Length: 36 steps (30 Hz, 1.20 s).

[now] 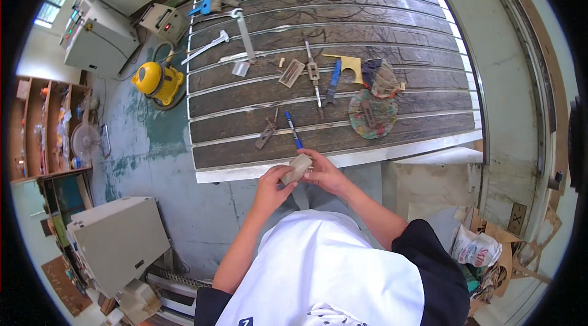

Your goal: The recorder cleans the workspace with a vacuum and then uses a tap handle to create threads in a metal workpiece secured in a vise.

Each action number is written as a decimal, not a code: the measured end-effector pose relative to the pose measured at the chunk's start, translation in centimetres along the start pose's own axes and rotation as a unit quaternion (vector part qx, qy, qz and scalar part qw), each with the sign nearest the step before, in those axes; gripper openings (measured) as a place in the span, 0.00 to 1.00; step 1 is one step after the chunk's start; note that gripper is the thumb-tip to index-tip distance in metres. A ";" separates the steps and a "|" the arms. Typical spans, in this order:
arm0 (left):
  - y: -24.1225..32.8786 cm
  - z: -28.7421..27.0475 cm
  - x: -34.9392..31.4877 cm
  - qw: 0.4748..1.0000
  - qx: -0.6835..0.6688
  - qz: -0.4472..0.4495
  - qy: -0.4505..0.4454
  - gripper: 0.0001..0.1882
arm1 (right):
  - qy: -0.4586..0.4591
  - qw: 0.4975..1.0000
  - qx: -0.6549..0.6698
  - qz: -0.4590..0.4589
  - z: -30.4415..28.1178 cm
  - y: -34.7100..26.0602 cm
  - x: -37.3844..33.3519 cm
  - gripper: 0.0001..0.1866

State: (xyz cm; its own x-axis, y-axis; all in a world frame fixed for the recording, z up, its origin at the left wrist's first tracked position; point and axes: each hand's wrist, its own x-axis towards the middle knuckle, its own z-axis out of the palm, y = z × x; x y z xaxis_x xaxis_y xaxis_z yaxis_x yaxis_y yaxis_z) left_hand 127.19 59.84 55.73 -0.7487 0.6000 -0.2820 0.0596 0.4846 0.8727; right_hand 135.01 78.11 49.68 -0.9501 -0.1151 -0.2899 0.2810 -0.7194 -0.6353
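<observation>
Just beyond the bench's near edge, I hold a small pale grey-brown rectangular block (296, 168) between both hands. My left hand (273, 185) is closed on its left side, thumb below. My right hand (323, 173) grips its right end, fingers curled around the top. Whether the block is metal or wood I cannot tell. Closest to the hands on the bench lies a blue pen (294, 131), pointing toward them. Left of it rests a small dark metal tool (266, 133). Farther back lie a hollow rectangular piece (291, 73) and a long tap wrench (313, 71).
The slotted bench (245, 153) also holds a blue-handled tool (333, 79), a yellow cut-out plate (350, 68), bunched cloth (381, 78), a round patterned cloth (383, 119), a caliper (206, 48) and spanners (244, 33). A yellow vacuum cleaner (158, 83) stands left; a grey cabinet (119, 243) lower left.
</observation>
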 end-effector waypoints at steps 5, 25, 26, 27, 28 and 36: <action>-0.5 0.7 0.2 0.993 0.092 0.077 -0.003 0.24 | 0.115 0.985 -0.113 0.059 -0.8 -1.0 -0.8 0.28; -22.5 -3.6 -15.0 0.927 0.073 -0.248 0.271 0.10 | 0.410 0.572 -0.682 -0.201 -10.7 -5.0 0.9 0.15; -24.4 -3.7 -17.3 0.915 0.021 -0.283 0.286 0.09 | 0.404 0.575 -0.681 -0.205 -9.9 -5.4 2.1 0.15; -25.8 -3.4 -19.5 0.900 -0.031 -0.316 0.297 0.08 | 0.359 0.621 -0.674 -0.178 -9.3 -5.8 3.3 0.12; -26.0 -2.7 -20.9 0.886 -0.062 -0.344 0.305 0.07 | 0.316 0.661 -0.664 -0.148 -9.0 -6.2 4.3 0.09; -24.0 1.4 -28.2 0.813 -0.222 -0.457 0.282 0.07 | 0.292 0.608 -0.736 -0.060 -7.9 -8.7 13.6 0.13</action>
State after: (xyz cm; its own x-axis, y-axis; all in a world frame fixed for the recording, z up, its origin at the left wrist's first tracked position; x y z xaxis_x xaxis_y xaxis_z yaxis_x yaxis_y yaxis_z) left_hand 147.76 32.19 42.18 -0.5367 -0.3313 -0.7760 -0.8438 0.2104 0.4938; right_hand 120.71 88.20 45.66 -0.8860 0.4504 -0.1103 0.4404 0.7429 -0.5041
